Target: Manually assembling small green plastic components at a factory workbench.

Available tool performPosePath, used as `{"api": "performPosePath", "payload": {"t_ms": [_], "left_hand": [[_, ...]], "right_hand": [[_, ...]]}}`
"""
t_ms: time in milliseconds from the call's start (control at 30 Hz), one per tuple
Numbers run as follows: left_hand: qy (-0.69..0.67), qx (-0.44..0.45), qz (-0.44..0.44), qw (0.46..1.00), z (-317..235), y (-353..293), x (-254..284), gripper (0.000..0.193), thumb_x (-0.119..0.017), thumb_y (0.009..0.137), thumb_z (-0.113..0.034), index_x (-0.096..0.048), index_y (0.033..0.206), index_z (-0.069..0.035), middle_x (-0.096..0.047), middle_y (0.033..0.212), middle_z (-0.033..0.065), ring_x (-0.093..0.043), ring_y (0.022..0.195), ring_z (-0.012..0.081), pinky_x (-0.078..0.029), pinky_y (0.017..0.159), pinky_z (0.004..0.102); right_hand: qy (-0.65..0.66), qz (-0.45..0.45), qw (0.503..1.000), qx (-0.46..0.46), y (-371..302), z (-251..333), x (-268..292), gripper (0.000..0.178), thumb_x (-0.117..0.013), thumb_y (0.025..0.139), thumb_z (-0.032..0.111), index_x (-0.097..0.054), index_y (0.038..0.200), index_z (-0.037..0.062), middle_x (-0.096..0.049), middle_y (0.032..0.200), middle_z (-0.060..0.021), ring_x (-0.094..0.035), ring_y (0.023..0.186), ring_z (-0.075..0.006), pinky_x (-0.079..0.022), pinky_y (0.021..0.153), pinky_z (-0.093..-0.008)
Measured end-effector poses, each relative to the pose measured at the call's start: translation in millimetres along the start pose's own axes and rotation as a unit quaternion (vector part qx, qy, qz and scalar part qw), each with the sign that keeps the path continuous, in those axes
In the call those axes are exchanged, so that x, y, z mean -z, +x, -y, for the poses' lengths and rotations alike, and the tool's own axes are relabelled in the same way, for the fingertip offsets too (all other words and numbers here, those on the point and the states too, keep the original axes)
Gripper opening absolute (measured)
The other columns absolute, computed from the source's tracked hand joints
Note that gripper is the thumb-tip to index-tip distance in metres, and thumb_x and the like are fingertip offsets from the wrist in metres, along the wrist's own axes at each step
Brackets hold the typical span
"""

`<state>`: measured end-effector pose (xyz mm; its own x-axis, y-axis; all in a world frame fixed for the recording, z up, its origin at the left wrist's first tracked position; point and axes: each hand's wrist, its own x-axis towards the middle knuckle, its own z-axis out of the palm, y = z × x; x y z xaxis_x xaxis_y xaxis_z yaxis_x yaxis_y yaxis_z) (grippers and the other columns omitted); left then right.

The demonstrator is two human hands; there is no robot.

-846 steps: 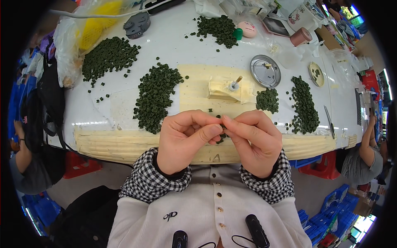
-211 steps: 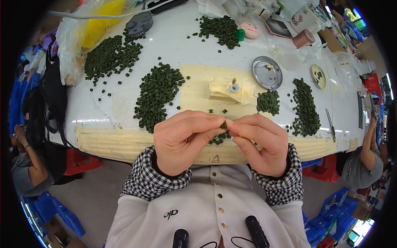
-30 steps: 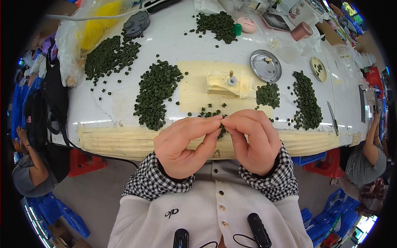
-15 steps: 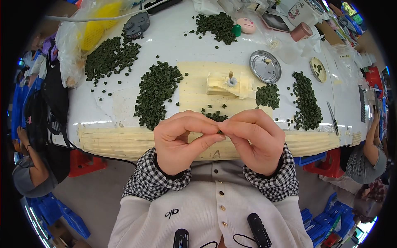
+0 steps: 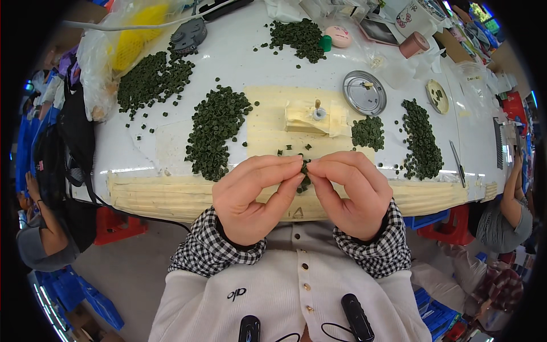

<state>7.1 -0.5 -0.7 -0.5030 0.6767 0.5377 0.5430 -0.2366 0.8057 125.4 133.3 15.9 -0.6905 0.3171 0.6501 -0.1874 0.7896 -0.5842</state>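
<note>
In front of me at the near edge, my left hand (image 5: pixel 250 196) and my right hand (image 5: pixel 356 194) meet fingertip to fingertip. Both pinch a small dark green spool-shaped piece (image 5: pixel 304 167), mostly covered by the fingers. More green pieces (image 5: pixel 303 185) show in the gap just below the fingertips. Beyond the hands, a tape-wrapped block (image 5: pixel 305 119) with a short upright peg (image 5: pixel 318 104) sits on the yellow taped patch (image 5: pixel 265 122). A big pile of green pieces (image 5: pixel 213 128) lies left of it, and a small heap of flatter green pieces (image 5: pixel 368 132) lies right.
Further piles of green pieces (image 5: pixel 154 80) spread left, at the back (image 5: pixel 299 37) and on the right (image 5: pixel 421 139). A round metal lid (image 5: pixel 364 94), a pale dish (image 5: pixel 437 96) and a craft knife (image 5: pixel 457 162) lie right. Co-workers' arms show at both sides.
My fingertips have drawn slightly apart and tilted, so the green piece between them shows more. At the lower right a person in a checked top has come into view.
</note>
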Motion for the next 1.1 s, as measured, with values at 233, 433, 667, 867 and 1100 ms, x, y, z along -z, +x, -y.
{"api": "performPosePath", "payload": {"t_ms": [233, 433, 667, 867, 1100], "left_hand": [[0.032, -0.022, -0.003, 0.999, -1.6, -0.4, -2.9, 0.026, -0.072, 0.076, 0.010, -0.069, 0.101, 0.003, -0.070, 0.097, 0.0149, -0.069, 0.082, 0.0224, -0.055, 0.073, 0.0283], [0.007, 0.011, 0.003, 1.000, -1.2, 0.9, 0.3, 0.026, -0.072, 0.078, 0.009, -0.069, 0.102, 0.003, -0.070, 0.094, 0.0155, -0.069, 0.082, 0.0213, -0.055, 0.072, 0.0278], [0.015, 0.005, 0.028, 0.999, -3.8, 3.5, -0.2, 0.023, -0.072, 0.078, 0.009, -0.070, 0.100, 0.003, -0.071, 0.091, 0.0144, -0.069, 0.078, 0.0214, -0.054, 0.070, 0.0266], [0.013, 0.017, 0.024, 0.999, -0.9, 1.3, -1.5, 0.021, -0.072, 0.078, 0.008, -0.069, 0.098, 0.004, -0.071, 0.090, 0.0147, -0.069, 0.077, 0.0208, -0.054, 0.069, 0.0275], [-0.022, 0.095, -0.027, 0.995, 2.5, -2.0, -4.6, 0.017, -0.070, 0.080, 0.009, -0.069, 0.096, 0.005, -0.070, 0.087, 0.0142, -0.065, 0.074, 0.0167, -0.051, 0.067, 0.0247]], "right_hand": [[0.001, -0.008, 1.000, -0.021, 1.0, 2.0, 0.7, 0.020, -0.073, 0.074, -0.007, -0.065, 0.091, -0.0012, -0.064, 0.084, -0.0125, -0.064, 0.067, -0.0226, -0.053, 0.057, -0.0294], [0.037, 0.014, 0.998, -0.045, 1.9, 1.0, 2.8, 0.018, -0.072, 0.075, -0.008, -0.064, 0.090, -0.0010, -0.064, 0.084, -0.0118, -0.064, 0.067, -0.0220, -0.052, 0.058, -0.0285], [0.065, 0.036, 0.994, -0.075, 2.6, 2.7, 8.7, 0.016, -0.071, 0.076, -0.008, -0.064, 0.089, -0.0011, -0.064, 0.083, -0.0107, -0.063, 0.067, -0.0201, -0.052, 0.060, -0.0275], [0.035, 0.038, 0.994, -0.092, 0.3, -1.4, 21.6, 0.016, -0.071, 0.075, -0.009, -0.065, 0.088, -0.0014, -0.064, 0.081, -0.0105, -0.063, 0.068, -0.0195, -0.050, 0.060, -0.0274], [-0.193, 0.107, 0.969, -0.113, -18.1, -14.3, 50.1, 0.016, -0.074, 0.071, 0.001, -0.068, 0.086, 0.0019, -0.061, 0.081, -0.0048, -0.057, 0.081, -0.0242, -0.046, 0.073, -0.0354]]}}
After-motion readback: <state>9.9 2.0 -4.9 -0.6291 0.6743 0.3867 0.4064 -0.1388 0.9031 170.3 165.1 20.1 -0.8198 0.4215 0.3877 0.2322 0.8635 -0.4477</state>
